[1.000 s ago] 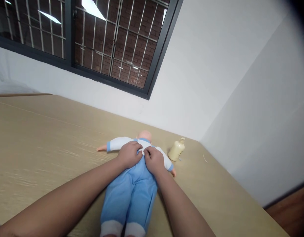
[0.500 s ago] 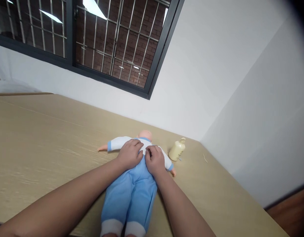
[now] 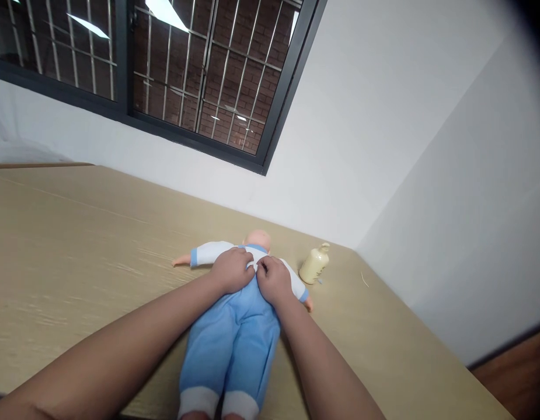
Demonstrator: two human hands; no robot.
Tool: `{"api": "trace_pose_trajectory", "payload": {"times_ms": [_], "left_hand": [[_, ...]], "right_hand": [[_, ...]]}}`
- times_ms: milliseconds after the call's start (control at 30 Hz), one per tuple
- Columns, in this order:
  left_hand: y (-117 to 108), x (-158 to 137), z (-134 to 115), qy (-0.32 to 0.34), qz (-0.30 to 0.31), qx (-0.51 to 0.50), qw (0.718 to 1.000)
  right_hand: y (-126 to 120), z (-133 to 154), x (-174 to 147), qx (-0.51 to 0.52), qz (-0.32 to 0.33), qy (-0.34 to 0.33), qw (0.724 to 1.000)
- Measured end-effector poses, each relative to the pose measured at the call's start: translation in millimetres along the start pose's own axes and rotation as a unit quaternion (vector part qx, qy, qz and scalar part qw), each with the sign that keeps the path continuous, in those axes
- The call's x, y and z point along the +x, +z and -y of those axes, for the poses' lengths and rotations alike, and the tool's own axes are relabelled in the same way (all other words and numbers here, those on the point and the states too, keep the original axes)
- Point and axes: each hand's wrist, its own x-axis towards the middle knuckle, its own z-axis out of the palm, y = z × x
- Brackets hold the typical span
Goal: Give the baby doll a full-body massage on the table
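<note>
While one soft-bodied doll in a white top with blue trim and light-blue trousers (image 3: 246, 312) lies stretched out on the pale wood-coloured table (image 3: 98, 251), two bare hands rest on its middle. Its pink head points towards the white wall (image 3: 361, 116), its legs run back towards the wearer, and its two arms spread out to the sides, each sleeve ending in a blue cuff. Two white cuffs finish the trouser legs.

The left hand (image 3: 233, 270) lies on the left of the doll's waist, fingers bent over the cloth; the right hand (image 3: 274, 281) lies on the right of it, curled so that a small hollow shows between thumb and fingers. Both sit close together, and whether either pinches the fabric cannot be told. They hide much of the doll's upper body, and the two forearms cover parts of the table on either side of its legs.

One cream-yellow, glossy bottle with a pump-like top (image 3: 314, 266) stands to the right of the doll, near its sleeve, with one tiny bluish scrap (image 3: 320, 282) at its base. Further right of the doll lies one thin, pale strand (image 3: 365, 280). Beyond the doll's head, above the table, is one dark-framed window with metal bars (image 3: 265, 160).
</note>
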Motion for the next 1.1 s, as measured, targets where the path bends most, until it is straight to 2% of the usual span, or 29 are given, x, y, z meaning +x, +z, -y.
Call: {"api": "trace_pose_trajectory", "payload": {"times_ms": [167,267,367,567,833,1100], "left_hand": [[6,-5,1,0.034,-0.046,-0.016,0.998],[11,-7,3,0.041,-0.048,-0.013,0.998],[14,-7,5,0.042,-0.026,-0.011,0.999],[6,0,5,0.04,-0.001,-0.026,0.999],[13,-2,8,0.042,-0.001,-0.037,0.998],[13,2,10,0.045,0.011,-0.03,0.998]], "right_hand": [[3,0,-8,-0.005,-0.071,-0.041,0.997],[5,0,-9,-0.004,-0.091,-0.062,0.994],[6,-1,-8,-0.006,-0.071,-0.066,0.995],[1,3,-5,-0.034,-0.009,-0.018,0.999],[4,0,-5,-0.016,-0.018,-0.037,0.999],[4,-3,-1,-0.012,0.022,-0.036,0.999]]}}
